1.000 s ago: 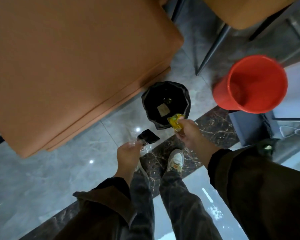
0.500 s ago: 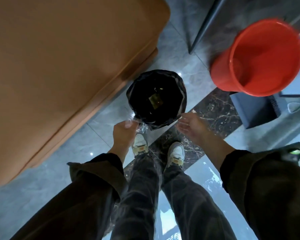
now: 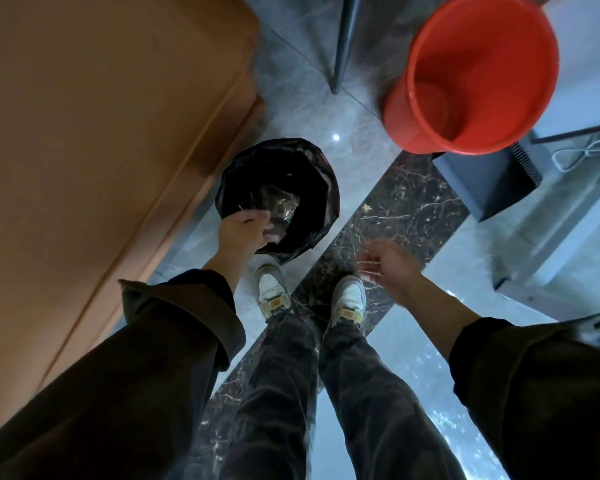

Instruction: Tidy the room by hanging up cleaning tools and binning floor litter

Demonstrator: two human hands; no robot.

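One bin (image 3: 323, 188); left hand (image 3: 245, 230) pinches clear plastic (image 3: 278, 206), right hand (image 3: 387, 266) spread, empty.

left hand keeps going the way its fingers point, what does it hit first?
Most likely the clear plastic wrapper lying in the black-lined bin. The left hand is already over the near rim, fingers aimed into the opening. Depth down to the wrapper is unclear from this view.
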